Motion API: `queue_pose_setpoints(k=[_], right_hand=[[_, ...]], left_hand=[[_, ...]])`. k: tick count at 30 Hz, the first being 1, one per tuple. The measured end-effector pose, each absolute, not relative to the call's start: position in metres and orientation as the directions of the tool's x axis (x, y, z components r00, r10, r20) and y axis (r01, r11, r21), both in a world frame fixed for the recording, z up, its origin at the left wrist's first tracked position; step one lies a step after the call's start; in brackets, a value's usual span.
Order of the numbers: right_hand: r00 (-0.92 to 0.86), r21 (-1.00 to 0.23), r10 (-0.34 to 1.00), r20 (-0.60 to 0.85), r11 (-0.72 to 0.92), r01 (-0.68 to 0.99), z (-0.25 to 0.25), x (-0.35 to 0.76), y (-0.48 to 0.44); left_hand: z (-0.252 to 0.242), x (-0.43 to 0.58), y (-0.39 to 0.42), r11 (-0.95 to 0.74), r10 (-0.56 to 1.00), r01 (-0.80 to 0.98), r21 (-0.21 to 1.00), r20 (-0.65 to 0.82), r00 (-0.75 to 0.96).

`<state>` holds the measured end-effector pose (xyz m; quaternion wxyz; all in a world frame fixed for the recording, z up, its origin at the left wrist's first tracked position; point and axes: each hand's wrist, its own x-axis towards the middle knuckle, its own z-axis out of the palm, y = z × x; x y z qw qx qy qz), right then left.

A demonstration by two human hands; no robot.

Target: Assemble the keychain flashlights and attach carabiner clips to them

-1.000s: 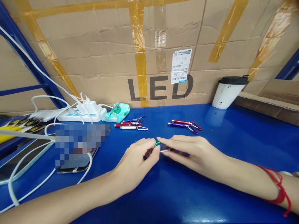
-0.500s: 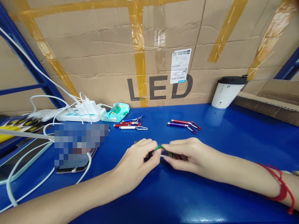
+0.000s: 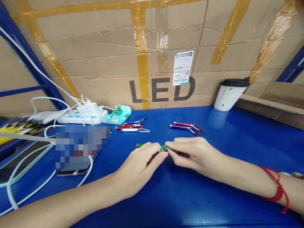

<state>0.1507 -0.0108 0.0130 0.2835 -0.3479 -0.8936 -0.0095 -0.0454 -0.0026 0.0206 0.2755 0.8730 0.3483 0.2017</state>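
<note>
A large cardboard box [image 3: 102, 47] marked LED stands behind the blue bench [image 3: 237, 148]. Over the near middle of the bench, the two hands almost meet. The left hand [image 3: 140, 164] is curled nearly closed, thumb against forefinger, gripping a slim green light whose end sticks out beyond the knuckles. The right hand [image 3: 197, 152] is less curled, with thumb and fingertips drawn together in a pinch at the green clip; how much its fingers hide is hard to tell. To the far right stands a lidded paper cup [image 3: 229, 96]. Past the hands lie a red light [image 3: 180, 123] and a purple light [image 3: 179, 127] side by side, and a silver light [image 3: 130, 129] farther left. The green light [image 3: 140, 145] is partly covered by the left hand; its green clip [image 3: 162, 148] arches between both hands' fingertips.
</note>
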Motion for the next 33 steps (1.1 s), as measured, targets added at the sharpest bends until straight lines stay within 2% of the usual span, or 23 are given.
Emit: queue_pose_setpoints(k=[5, 11, 18, 26, 30, 33], right_hand=[[-0.526, -0.206, 0.634, 0.567, 0.727, 0.655, 0.012, 0.153, -0.006], [-0.503, -0.173, 0.61, 0.613, 0.724, 0.668, 0.007, 0.152, -0.007], [-0.473, -0.158, 0.601, 0.644, 0.71, 0.686, 0.009, 0.143, -0.011], [-0.365, -0.239, 0.718, 0.593, 0.59, 0.771, 0.012, 0.144, -0.004], [-0.385, -0.252, 0.806, 0.45, 0.527, 0.811, 0.012, 0.15, 0.002], [-0.421, -0.181, 0.833, 0.359, 0.505, 0.844, 0.012, 0.156, 0.005]], left_hand=[[0.022, -0.046, -0.002, -0.537, 0.747, 0.455, 0.711, 0.149, 0.648], [0.02, -0.044, 0.0, -0.589, 0.741, 0.486, 0.646, 0.192, 0.643], [0.019, -0.043, 0.001, -0.615, 0.727, 0.474, 0.63, 0.222, 0.65], [0.017, -0.041, 0.001, -0.597, 0.748, 0.53, 0.602, 0.178, 0.639], [0.019, -0.042, 0.0, -0.588, 0.759, 0.518, 0.621, 0.204, 0.618], [0.021, -0.043, 0.001, -0.558, 0.793, 0.495, 0.665, 0.252, 0.555]])
